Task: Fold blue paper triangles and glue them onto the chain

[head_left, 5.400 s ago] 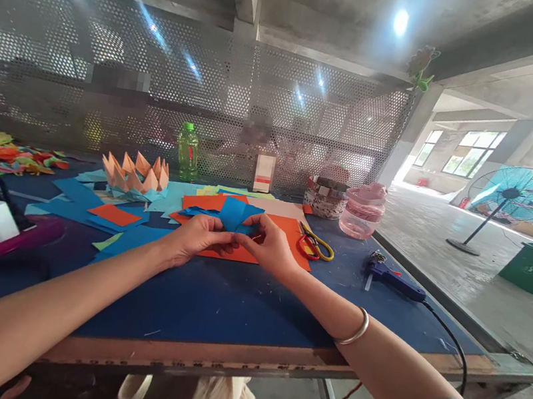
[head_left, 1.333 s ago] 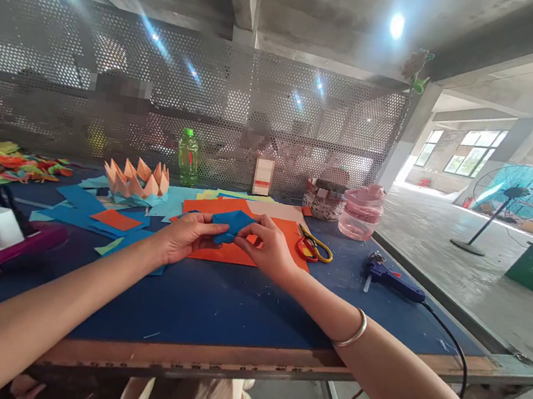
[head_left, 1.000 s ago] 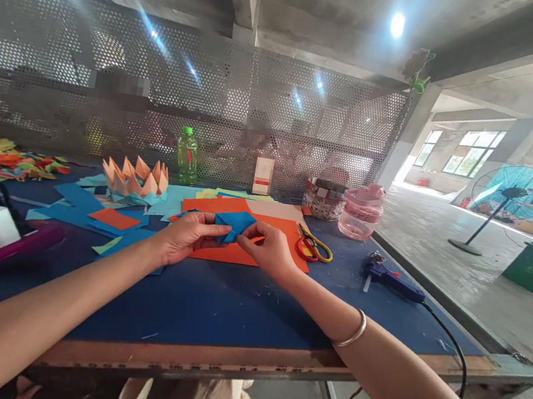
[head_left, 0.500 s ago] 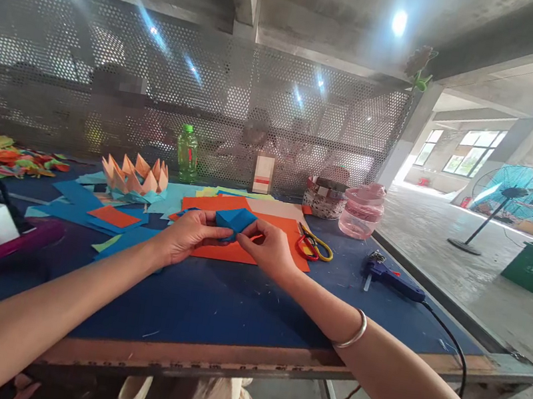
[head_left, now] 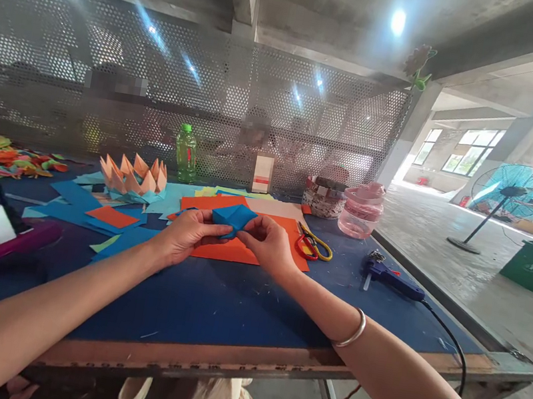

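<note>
Head view: folded blue paper (head_left: 234, 217), small and faceted, held just above an orange sheet (head_left: 222, 254), between left hand (head_left: 183, 235) and right hand (head_left: 266, 247). Top face and raised ridge in full sight; underside hidden by the fingers.

Handling, as judged from the look of it: very light, thin, crisp along the creases, softer across the flat faces. Little weight to support, but easily dented or crushed under hard pressure. Probably slight slip between smooth paper layers. Best hold likely at the folded outer edges and corners, with the raised middle left free.

Left fingers (head_left: 205, 218) close together, tips pressed against the paper's left side. Right fingers (head_left: 250, 222) curled and drawn in, pinching the right side. Exact thumb placement not readable from this angle. Paper touching both hands, centred between them, with both wrists raised slightly above the sheet.

Around the hands: orange sheet flat on a dark blue work mat (head_left: 208, 312); red-and-yellow-handled scissors (head_left: 312, 246) just right of the sheet; blue glue gun (head_left: 387, 285) farther right, cord trailing over the table edge. Folded paper lotus (head_left: 135, 180) on loose blue and teal sheets, up and to the left. Metal bangle (head_left: 354, 330) on the right forearm.
</note>
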Demonstrator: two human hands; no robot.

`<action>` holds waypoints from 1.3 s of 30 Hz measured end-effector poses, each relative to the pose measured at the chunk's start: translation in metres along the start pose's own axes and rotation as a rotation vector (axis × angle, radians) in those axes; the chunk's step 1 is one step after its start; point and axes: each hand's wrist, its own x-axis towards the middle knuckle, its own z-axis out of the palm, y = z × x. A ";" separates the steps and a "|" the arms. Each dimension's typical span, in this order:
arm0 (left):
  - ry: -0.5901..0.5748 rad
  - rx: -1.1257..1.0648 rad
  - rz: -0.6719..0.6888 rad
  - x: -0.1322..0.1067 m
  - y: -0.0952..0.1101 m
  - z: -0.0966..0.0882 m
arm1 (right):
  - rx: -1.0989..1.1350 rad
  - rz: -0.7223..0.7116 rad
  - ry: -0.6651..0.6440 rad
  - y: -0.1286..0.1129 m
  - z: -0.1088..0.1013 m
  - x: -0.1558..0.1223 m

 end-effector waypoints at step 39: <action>0.006 -0.027 0.005 -0.004 0.008 0.003 | 0.166 0.003 -0.005 -0.005 -0.003 0.000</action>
